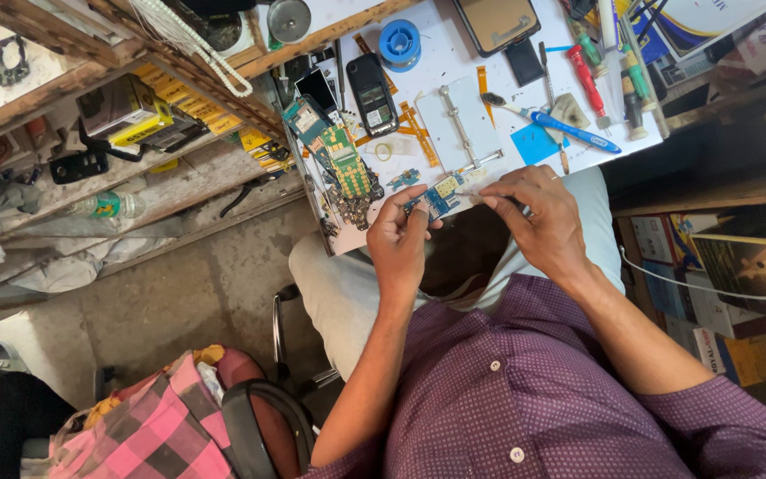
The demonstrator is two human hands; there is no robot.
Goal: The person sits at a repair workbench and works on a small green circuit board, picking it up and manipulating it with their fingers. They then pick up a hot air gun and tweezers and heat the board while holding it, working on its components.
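My left hand pinches a small blue circuit board at the near edge of the white worktable. My right hand is closed around a thin pointed tool whose tip touches the board's right end. Both hands hover over my lap, just in front of the table edge. A metal board holder lies on the table right behind the board.
On the table lie a green circuit board, a black keypad phone, a blue solder spool, a blue toothbrush, screwdrivers and a smartphone. Wooden shelves with clutter stand left; boxes right; a pink checked bag below.
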